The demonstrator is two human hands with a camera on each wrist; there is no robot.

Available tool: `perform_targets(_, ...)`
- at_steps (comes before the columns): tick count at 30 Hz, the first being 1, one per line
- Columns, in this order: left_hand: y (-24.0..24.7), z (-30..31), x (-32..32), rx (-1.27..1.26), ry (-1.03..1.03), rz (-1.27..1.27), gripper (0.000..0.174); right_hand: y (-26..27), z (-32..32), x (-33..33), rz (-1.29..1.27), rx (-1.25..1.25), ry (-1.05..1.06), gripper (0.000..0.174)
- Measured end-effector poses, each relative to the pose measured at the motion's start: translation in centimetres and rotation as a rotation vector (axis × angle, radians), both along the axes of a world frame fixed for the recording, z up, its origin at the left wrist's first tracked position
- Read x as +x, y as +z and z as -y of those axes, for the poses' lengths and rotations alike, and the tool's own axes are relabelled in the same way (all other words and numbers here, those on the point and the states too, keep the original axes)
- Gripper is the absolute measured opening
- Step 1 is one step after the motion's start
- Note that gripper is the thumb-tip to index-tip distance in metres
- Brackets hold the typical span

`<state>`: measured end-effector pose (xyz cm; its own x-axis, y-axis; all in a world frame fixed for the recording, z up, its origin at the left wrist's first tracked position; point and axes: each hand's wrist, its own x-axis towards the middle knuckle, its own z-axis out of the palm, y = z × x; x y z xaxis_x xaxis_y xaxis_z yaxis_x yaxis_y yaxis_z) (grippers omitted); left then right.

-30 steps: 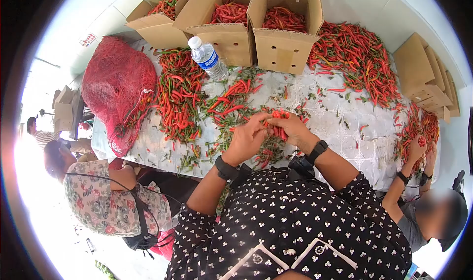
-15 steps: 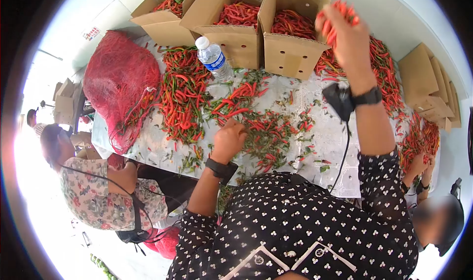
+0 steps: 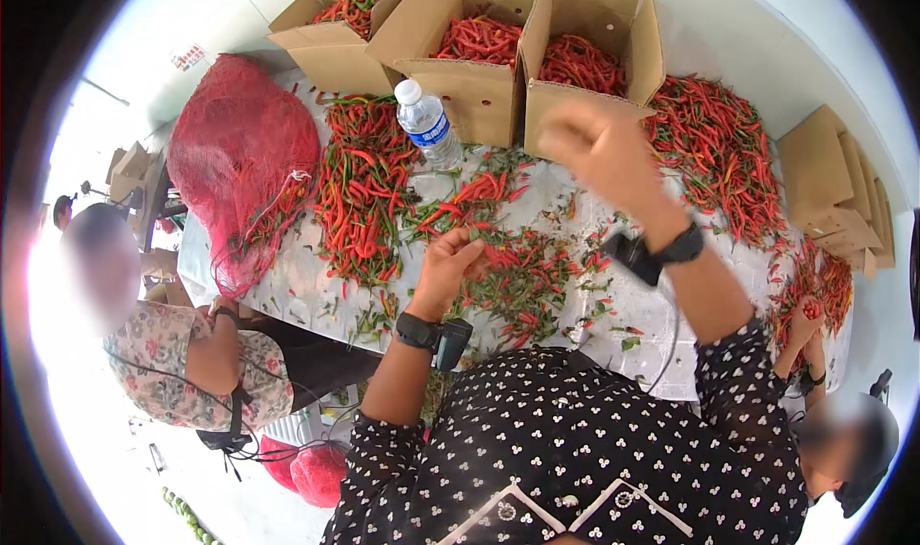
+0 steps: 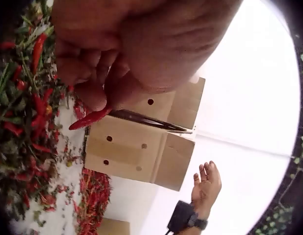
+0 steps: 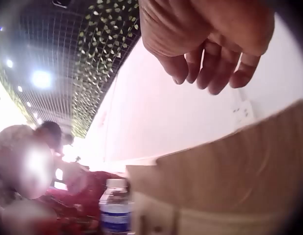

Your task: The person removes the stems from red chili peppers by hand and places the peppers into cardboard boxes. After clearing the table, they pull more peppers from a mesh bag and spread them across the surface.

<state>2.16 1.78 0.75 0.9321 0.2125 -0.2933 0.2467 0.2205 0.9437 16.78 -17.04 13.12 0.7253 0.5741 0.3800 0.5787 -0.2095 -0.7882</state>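
Note:
My left hand (image 3: 443, 275) pinches a red chili pepper (image 4: 89, 119) between thumb and fingertips, its tip poking out in the left wrist view. That hand is low over a loose pile of red chilies and green stems (image 3: 522, 277). My right hand (image 3: 606, 157), blurred in the head view, is in the air in front of the right cardboard box (image 3: 580, 106). In the right wrist view its fingers (image 5: 217, 73) hang loosely bent with nothing in them. Red chilies (image 3: 583, 64) fill much of that box.
Two more boxes of chilies, a middle one (image 3: 470, 109) and a left one (image 3: 340, 61), stand alongside. A water bottle (image 3: 431, 133), a chili heap (image 3: 362, 205) and a red net sack (image 3: 244, 152) lie leftward. Another heap (image 3: 714, 152) spreads rightward. People work at both sides.
My right hand took a bunch of chilies from in front of me up to the right box's edge; now it is empty and lower, further left. My left hand stayed near the pile.

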Motion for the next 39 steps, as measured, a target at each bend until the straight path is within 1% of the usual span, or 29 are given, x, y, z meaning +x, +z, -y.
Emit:
perform_targets(1,0.4,0.4,0.1,-0.064,0.003,-0.006,0.008,-3.3,-0.4,-1.3,-0.229,-0.042,0.088,0.018)
perform_targets(2,0.4,0.5,0.2,-0.061,-0.003,0.003,0.008,-6.3,-0.8,-2.4,-0.195,-0.094,0.185,0.020)
perform_targets(3,0.2,0.5,0.3,-0.053,-0.029,0.035,0.009,-9.6,-1.3,-3.7,-0.307,-0.052,0.210,0.021)
perform_targets(4,0.1,0.6,0.3,-0.046,-0.052,0.063,0.010,-11.7,-1.7,-4.9,-0.422,-0.010,0.238,0.023)
perform_targets(5,0.3,1.0,0.2,-0.046,-0.052,0.061,0.010,-12.0,-1.9,-5.6,-0.424,-0.010,0.238,0.023)
perform_targets(7,0.7,1.6,-0.1,0.023,-0.059,0.080,0.014,-12.1,-2.2,-7.0,-0.879,-0.042,0.305,0.020)
perform_targets(8,0.5,1.5,-0.2,0.024,-0.061,0.075,0.014,-12.0,-2.2,-7.3,-0.922,-0.036,0.288,0.017)
perform_targets(10,0.1,1.4,-0.4,0.808,-0.017,0.243,0.011,-11.3,-2.2,-7.4,-0.933,-0.093,0.282,0.017)
perform_targets(11,0.0,1.2,-0.6,0.806,-0.018,0.240,0.011,-11.1,-2.2,-7.3,-0.941,-0.152,0.278,0.017)
perform_targets(12,0.2,0.7,-0.8,1.076,0.041,0.310,0.007,-10.8,-2.1,-7.3,-0.945,-0.155,0.279,0.017)
perform_targets(13,0.6,0.0,-1.1,1.348,0.104,0.383,0.008,-10.5,-1.9,-7.1,-1.020,-0.121,0.268,0.018)
perform_targets(14,1.1,-0.9,-1.5,1.395,0.071,0.282,0.010,-10.4,-1.6,-7.0,-1.095,-0.085,0.256,0.020)
perform_targets(15,1.0,-1.5,-1.9,1.393,0.072,0.283,0.010,-10.5,-1.2,-6.8,-1.094,-0.086,0.255,0.020)
perform_targets(17,0.4,-2.4,-2.6,1.474,0.110,0.211,0.010,-11.3,-0.2,-6.3,-1.177,0.043,0.248,0.022)
perform_targets(18,0.0,-2.6,-2.8,1.493,0.013,0.244,0.010,-12.1,0.3,-6.2,-1.218,0.081,0.252,0.023)
perform_targets(19,-0.4,-2.3,-2.8,1.493,0.016,0.240,0.010,-13.1,0.2,-6.2,-1.218,0.078,0.257,0.023)
perform_targets(21,-1.4,-0.9,-2.3,1.416,-0.171,0.259,0.010,-14.7,0.2,-6.5,-1.314,0.214,0.187,0.017)
perform_targets(22,-1.9,-0.3,-1.8,1.434,-0.232,0.261,0.011,-14.9,0.1,-6.8,-1.314,0.213,0.187,0.017)
perform_targets(24,-2.9,0.8,-1.4,1.463,-0.223,0.218,0.012,-15.1,0.0,-7.5,-1.339,0.206,0.077,0.011)
perform_targets(26,-3.3,1.1,-1.0,1.490,-0.217,0.180,0.013,-16.4,0.2,-7.3,-1.318,0.194,0.117,0.012)
perform_targets(27,-3.1,1.1,-0.9,1.440,-0.232,0.155,0.014,-16.4,0.3,-7.4,-1.302,0.182,0.162,0.014)
perform_targets(29,-3.0,0.8,-0.8,1.392,-0.249,0.130,0.015,-16.6,0.4,-7.7,-1.289,0.165,0.113,0.013)
perform_targets(31,-2.5,0.6,-0.7,1.046,-0.257,0.083,0.017,-16.6,0.3,-7.7,-1.146,0.143,0.138,0.020)
perform_targets(32,-2.4,0.8,-0.8,1.047,-0.258,0.082,0.017,-16.7,0.2,-7.8,-1.147,0.144,0.138,0.020)
perform_targets(34,0.0,1.9,-1.0,0.654,-0.305,-0.020,0.018,-15.9,-0.2,-8.0,-0.954,0.155,0.147,0.025)
perform_targets(35,-0.4,2.0,-1.1,0.655,-0.302,-0.023,0.018,-15.5,-0.4,-8.1,-0.956,0.155,0.151,0.025)
perform_targets(37,-1.1,2.2,-1.4,0.700,-0.280,0.122,0.016,-14.7,-0.6,-8.1,-0.805,0.126,0.191,0.025)
perform_targets(38,-1.3,2.1,-1.5,0.698,-0.279,0.119,0.016,-15.3,-0.7,-8.0,-0.808,0.124,0.192,0.025)
perform_targets(39,-0.8,2.2,-1.6,0.678,-0.307,0.028,0.016,-16.0,-1.0,-7.9,-0.897,0.151,0.135,0.022)
